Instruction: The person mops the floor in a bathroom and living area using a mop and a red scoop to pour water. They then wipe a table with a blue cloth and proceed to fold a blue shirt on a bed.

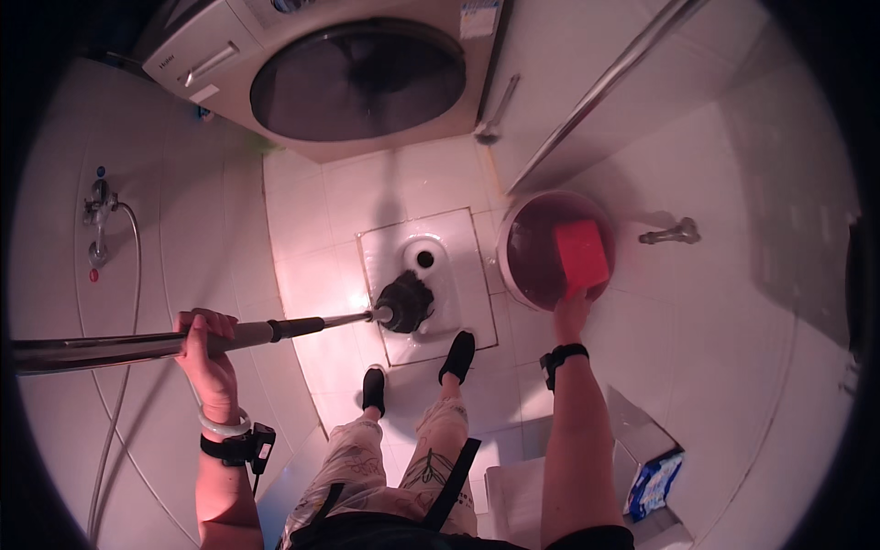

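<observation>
My left hand [207, 364] is wrapped around the grey grip of a metal mop handle [302, 328], which slants across the left side. The mop's dark, wet-looking head [405, 302] rests in the basin of a white squat toilet [443, 285], just short of the drain hole [425, 259]. On the right, my right hand [572, 320] grips the near end of a red plastic dipper [583, 253]. The dipper is over or in a round bucket [507, 265] that seems to hold water. Its depth in the water is hard to tell.
A front-loading Haier washing machine [357, 82] stands beyond the toilet. A toilet brush [496, 113] leans by the wall beneath a slanting metal pole [605, 89]. A wall tap [670, 232] juts out on the right. At left are a shower valve and hose [137, 254]. A blue packet [654, 485] lies lower right.
</observation>
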`<act>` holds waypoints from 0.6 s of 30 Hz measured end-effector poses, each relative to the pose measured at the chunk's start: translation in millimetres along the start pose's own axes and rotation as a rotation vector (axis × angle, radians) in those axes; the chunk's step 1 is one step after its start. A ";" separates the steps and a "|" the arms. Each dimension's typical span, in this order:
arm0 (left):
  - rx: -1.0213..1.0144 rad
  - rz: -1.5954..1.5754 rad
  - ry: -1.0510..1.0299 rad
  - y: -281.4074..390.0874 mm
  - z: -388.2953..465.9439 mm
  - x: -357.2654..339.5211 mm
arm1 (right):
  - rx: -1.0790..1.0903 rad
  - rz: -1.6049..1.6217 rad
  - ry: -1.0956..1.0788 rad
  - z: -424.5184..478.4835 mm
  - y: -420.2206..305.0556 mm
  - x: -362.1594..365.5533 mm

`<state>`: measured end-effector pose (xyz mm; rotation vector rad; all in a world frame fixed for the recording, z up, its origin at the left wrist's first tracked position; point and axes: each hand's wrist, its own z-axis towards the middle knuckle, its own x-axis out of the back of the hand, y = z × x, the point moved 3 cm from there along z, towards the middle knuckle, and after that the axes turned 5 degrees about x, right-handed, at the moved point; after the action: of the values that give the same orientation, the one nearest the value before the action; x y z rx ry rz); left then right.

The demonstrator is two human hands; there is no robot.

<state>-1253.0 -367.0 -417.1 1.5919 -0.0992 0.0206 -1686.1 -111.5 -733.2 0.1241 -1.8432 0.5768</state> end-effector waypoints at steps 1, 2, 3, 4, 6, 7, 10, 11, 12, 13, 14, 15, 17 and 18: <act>-0.011 0.020 0.005 1.4 2.8 -5.6 | -0.014 -0.010 -0.036 14.3 -0.3 -9.9; -0.021 0.043 0.010 1.7 4.3 -9.3 | -0.028 -0.021 -0.074 23.7 -0.9 -22.5; -0.014 0.045 0.016 0.4 4.4 -8.6 | -0.035 0.027 -0.132 28.4 0.6 -35.1; -0.012 0.041 0.015 -0.1 6.4 -9.4 | -0.016 0.038 -0.155 34.3 5.2 -52.8; -0.012 0.040 0.009 -0.6 11.8 -19.0 | 0.011 0.057 -0.184 50.0 32.4 -85.7; -0.013 0.058 0.026 -1.7 12.4 -20.9 | 0.105 -0.021 -0.257 58.2 36.8 -98.3; -0.011 0.097 0.037 -7.0 16.0 -27.4 | 0.287 -0.118 -0.460 81.8 53.9 -114.3; -0.017 0.115 0.054 -7.7 13.9 -25.1 | 0.296 -0.052 -0.544 87.4 52.9 -112.7; -0.023 0.135 0.075 -6.3 10.1 -21.0 | 0.307 0.014 -0.631 91.8 49.3 -110.8; -0.030 0.127 0.062 -7.4 12.4 -23.1 | 0.291 0.080 -0.697 95.4 59.4 -109.4; -0.027 0.115 0.043 -8.0 14.7 -25.1 | 0.255 -0.026 -0.728 99.8 67.4 -117.1; -0.024 0.102 0.024 -8.2 17.2 -27.0 | 0.218 -0.133 -0.757 104.4 70.6 -126.8; -0.019 0.095 0.017 -8.2 15.4 -25.0 | 0.198 -0.165 -0.709 101.6 64.8 -137.7; -0.016 0.092 0.014 -8.3 15.1 -24.0 | 0.198 -0.089 -0.622 92.6 64.1 -138.7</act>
<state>-1277.1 -380.8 -427.6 1.5705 -0.1612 0.1023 -1740.6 -123.8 -902.9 0.5677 -2.3570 0.7097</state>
